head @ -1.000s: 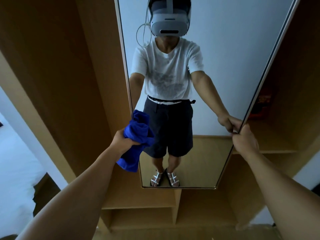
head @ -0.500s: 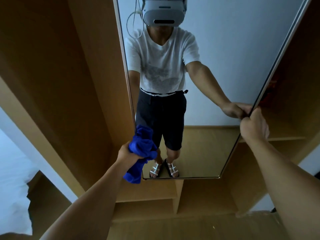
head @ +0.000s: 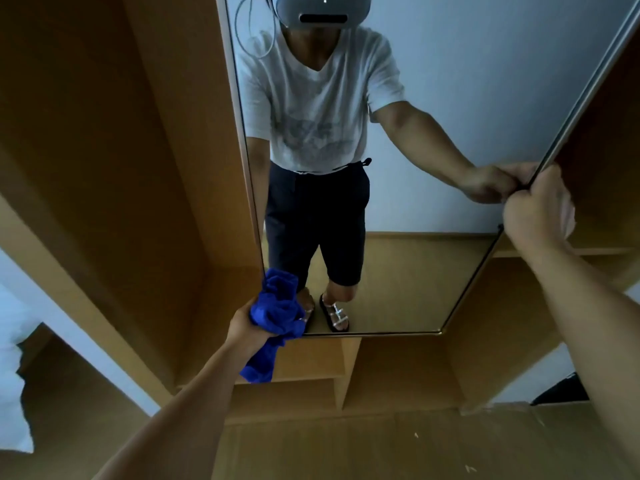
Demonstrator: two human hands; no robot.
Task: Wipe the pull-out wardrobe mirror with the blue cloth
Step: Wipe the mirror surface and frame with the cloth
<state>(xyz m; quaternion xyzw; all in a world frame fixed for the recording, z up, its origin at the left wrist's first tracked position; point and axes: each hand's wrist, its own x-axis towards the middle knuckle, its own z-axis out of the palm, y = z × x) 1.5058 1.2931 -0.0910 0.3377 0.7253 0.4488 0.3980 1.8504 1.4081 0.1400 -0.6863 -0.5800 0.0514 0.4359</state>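
Note:
The tall pull-out mirror (head: 433, 98) fills the middle of the view, framed in thin metal and reflecting a person in a white shirt and dark shorts. A bunched blue cloth (head: 277, 306) presses against the glass at the mirror's lower left corner, gripped by my left hand (head: 247, 327). A tail of the cloth hangs down below the mirror's bottom edge. My right hand (head: 536, 209) is closed around the mirror's right frame edge at mid height.
Wooden wardrobe panels (head: 121, 168) stand to the left of the mirror, and open shelves (head: 311, 368) sit below and to the right of it. The wooden floor (head: 381, 445) lies beneath. A white bed edge (head: 14, 375) shows at the far left.
My left hand has slid the blue cloth down the mirror's left side to the bottom corner. My right hand has kept its grip on the right frame edge.

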